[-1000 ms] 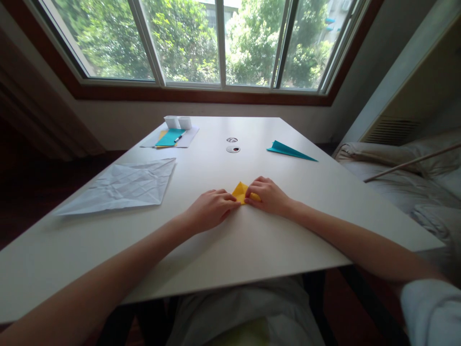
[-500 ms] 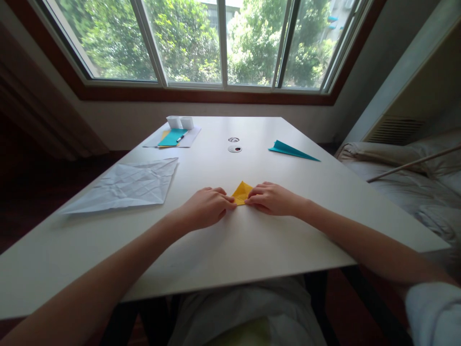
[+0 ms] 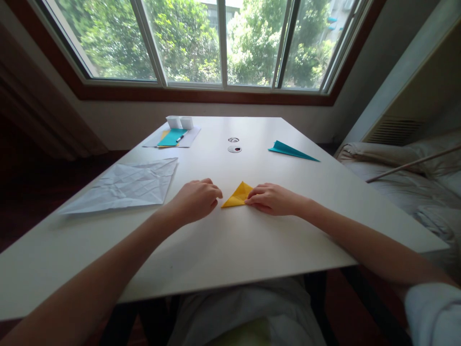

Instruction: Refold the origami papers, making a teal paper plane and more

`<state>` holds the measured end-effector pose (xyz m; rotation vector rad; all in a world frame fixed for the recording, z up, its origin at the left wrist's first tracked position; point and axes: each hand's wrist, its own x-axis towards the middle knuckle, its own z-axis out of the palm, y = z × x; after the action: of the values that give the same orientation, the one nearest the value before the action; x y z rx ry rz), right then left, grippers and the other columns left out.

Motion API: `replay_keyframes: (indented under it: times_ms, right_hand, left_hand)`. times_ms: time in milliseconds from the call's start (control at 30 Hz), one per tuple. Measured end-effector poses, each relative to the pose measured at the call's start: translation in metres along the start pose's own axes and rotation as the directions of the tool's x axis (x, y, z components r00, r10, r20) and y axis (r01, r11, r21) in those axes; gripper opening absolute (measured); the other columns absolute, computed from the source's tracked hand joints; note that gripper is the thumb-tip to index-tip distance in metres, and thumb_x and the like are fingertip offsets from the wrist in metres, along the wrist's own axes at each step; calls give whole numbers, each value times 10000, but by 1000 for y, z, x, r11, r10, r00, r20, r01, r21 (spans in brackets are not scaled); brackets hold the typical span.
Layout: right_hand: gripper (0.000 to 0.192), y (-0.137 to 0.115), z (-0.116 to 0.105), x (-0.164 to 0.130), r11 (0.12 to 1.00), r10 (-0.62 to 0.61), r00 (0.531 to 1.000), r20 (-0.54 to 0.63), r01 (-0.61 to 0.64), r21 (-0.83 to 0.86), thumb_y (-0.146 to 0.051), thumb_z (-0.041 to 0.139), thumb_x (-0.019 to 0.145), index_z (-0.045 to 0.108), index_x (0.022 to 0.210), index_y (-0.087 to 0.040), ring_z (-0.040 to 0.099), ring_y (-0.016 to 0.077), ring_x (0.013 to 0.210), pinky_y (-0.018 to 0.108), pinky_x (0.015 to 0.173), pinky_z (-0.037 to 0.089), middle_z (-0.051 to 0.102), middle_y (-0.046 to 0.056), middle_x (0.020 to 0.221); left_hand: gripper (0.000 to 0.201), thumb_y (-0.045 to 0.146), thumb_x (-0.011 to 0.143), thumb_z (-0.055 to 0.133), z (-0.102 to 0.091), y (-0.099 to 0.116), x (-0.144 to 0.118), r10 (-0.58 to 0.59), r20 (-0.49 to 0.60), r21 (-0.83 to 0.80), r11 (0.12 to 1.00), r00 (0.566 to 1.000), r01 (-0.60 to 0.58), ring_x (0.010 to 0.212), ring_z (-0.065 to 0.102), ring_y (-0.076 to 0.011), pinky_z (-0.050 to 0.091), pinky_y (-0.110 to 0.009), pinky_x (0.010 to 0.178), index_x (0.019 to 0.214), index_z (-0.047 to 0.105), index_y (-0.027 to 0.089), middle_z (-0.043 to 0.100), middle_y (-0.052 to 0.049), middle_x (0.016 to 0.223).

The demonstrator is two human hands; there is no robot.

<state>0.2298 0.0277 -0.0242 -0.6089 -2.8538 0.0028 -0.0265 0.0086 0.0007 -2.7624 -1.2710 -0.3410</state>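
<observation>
A yellow folded paper (image 3: 238, 196), roughly triangular with its peak pointing away from me, lies on the white table (image 3: 230, 250). My right hand (image 3: 270, 198) covers the paper's right corner, its fingers closed on that edge. Just left of the paper is my left hand (image 3: 200, 199), raised slightly and apart from it. The left fingers are bent and loosely parted, holding nothing.
A creased white paper sheet (image 3: 126, 185) lies to the left. Farther back are two small white boxes (image 3: 180, 122), a teal paper (image 3: 172, 137) and a pen (image 3: 181, 136). A teal paper plane (image 3: 292, 151) lies at right; round inserts (image 3: 235, 149) mark the table's middle.
My left hand has let go of the yellow paper and moved left, uncovering its left corner. My right hand stays on the right side.
</observation>
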Motion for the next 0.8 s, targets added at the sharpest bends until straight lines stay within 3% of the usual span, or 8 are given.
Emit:
replay_keyframes:
  times_ms: [133, 233, 433, 600, 800]
  right_hand:
    - [271, 0, -2, 0, 999, -10, 1000, 2, 10, 45, -215, 417, 884, 632, 1049, -199, 584, 161, 900, 311, 811, 442, 653, 68, 1003]
    - [269, 0, -3, 1, 997, -17, 1000, 3, 17, 71, -207, 428, 879, 628, 1057, -192, 578, 162, 925, 312, 837, 436, 657, 66, 1005]
    - [252, 2, -6, 1, 990, -7, 1000, 3, 7, 142, -203, 474, 857, 633, 1052, -200, 562, 160, 960, 299, 877, 425, 653, 53, 1043]
    - [229, 15, -5, -3, 993, 15, 1000, -9, -13, 120, -259, 503, 848, 639, 1020, -190, 567, 178, 944, 321, 857, 432, 654, 66, 1024]
    - [217, 25, -2, -7, 995, 84, 996, 5, -84, 47, -256, 494, 850, 632, 1003, -185, 597, 176, 859, 311, 780, 443, 657, 73, 994]
  left_hand:
    - [322, 168, 846, 389, 9, 5, 8, 164, 0, -11, 986, 987, -164, 1043, 529, -198, 462, -331, 848, 1082, 606, 200, 607, -46, 1156]
    - [353, 256, 892, 384, 23, 8, 12, 240, -29, -77, 967, 970, -241, 1131, 478, -201, 408, -352, 949, 1215, 507, 181, 545, -63, 1248]
    - [405, 325, 916, 340, 42, 6, 15, 249, 81, -114, 964, 965, -239, 1204, 434, -214, 355, -373, 998, 1285, 434, 186, 488, -80, 1312]
    - [374, 320, 909, 349, 40, 5, 16, 254, 54, -104, 963, 966, -248, 1170, 456, -217, 359, -355, 991, 1225, 495, 183, 532, -72, 1261]
    - [293, 368, 860, 448, 30, 7, 17, 210, 37, -79, 975, 977, -207, 976, 538, -209, 445, -326, 836, 1027, 589, 173, 625, -79, 1029]
